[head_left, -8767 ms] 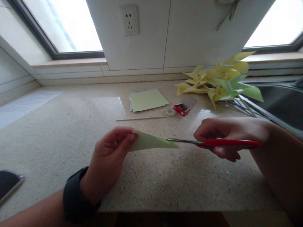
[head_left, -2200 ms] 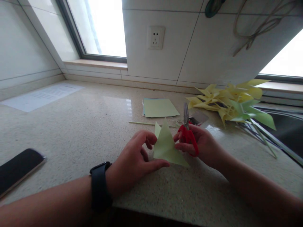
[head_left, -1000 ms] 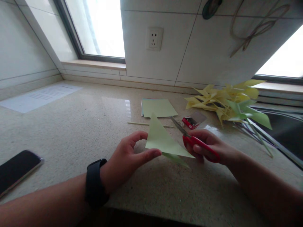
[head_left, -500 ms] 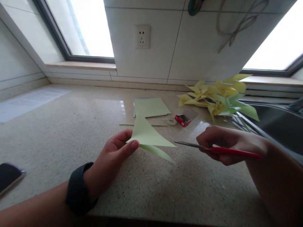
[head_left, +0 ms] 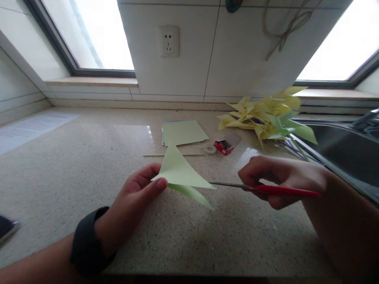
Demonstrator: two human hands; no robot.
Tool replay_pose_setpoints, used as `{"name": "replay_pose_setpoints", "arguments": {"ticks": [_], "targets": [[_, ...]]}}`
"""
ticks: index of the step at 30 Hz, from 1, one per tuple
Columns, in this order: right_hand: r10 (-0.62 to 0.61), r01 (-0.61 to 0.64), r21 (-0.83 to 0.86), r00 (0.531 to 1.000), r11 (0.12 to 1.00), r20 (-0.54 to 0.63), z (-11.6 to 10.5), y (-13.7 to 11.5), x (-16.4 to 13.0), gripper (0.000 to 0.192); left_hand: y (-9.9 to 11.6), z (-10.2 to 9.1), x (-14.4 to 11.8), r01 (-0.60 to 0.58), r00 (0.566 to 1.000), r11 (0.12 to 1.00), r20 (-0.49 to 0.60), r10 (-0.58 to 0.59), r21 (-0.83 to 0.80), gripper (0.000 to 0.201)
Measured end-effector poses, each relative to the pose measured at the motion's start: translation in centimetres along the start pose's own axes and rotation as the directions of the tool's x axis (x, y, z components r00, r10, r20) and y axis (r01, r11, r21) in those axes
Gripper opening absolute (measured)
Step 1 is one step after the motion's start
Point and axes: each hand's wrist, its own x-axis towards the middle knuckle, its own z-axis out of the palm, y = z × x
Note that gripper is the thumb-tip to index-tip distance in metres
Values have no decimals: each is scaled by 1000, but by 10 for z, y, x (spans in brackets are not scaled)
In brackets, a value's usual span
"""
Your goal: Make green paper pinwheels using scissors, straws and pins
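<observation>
Between the thumb and fingers of my left hand (head_left: 142, 189) is a light green sheet of paper (head_left: 180, 169), folded so that one flap hangs below the other. My right hand (head_left: 275, 177) grips red-handled scissors (head_left: 284, 191), their blades pointing left. The blade tips reach the right corner of the paper's upper flap and are partly hidden there; I cannot tell whether they touch it. Beyond the paper lie a stack of coloured paper (head_left: 185, 132), a thin green stick (head_left: 151, 155), a small tape roll (head_left: 210, 149) and a small red box (head_left: 224, 147) with its clear lid raised.
Several yellow pinwheels and a green pinwheel (head_left: 291, 127) lie at the back right beside the sink (head_left: 340, 154). A printed sheet (head_left: 35, 128) rests at the far left, with a dark phone-like object (head_left: 7, 228) at the left edge. A tiled wall with a socket (head_left: 169, 42) stands behind.
The scissors have come closer to the paper, and their tips now overlap its right corner. The whole view has shifted slightly; my left hand keeps its hold.
</observation>
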Motion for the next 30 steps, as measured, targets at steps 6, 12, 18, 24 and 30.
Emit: {"name": "replay_pose_setpoints", "arguments": {"ticks": [6,12,18,24,30], "targets": [[-37,29,-139,998,990,-48,1,-4,0,44,1,1,0,1,1000,1000,20,-1,-8,31],[-40,34,-157,998,987,-40,3,-7,2,48,1,0,-1,29,998,998,60,-26,-51,29],[-23,22,-139,1000,990,-5,3,-6,3,46,0,0,-1,30,998,999,57,-28,-43,29],[-119,118,15,993,993,17,3,-1,2,46,11,13,4,-32,998,999,-62,31,-22,33],[-89,83,97,995,992,50,12,-2,8,50,13,16,5,-29,999,999,-43,29,21,32]]}}
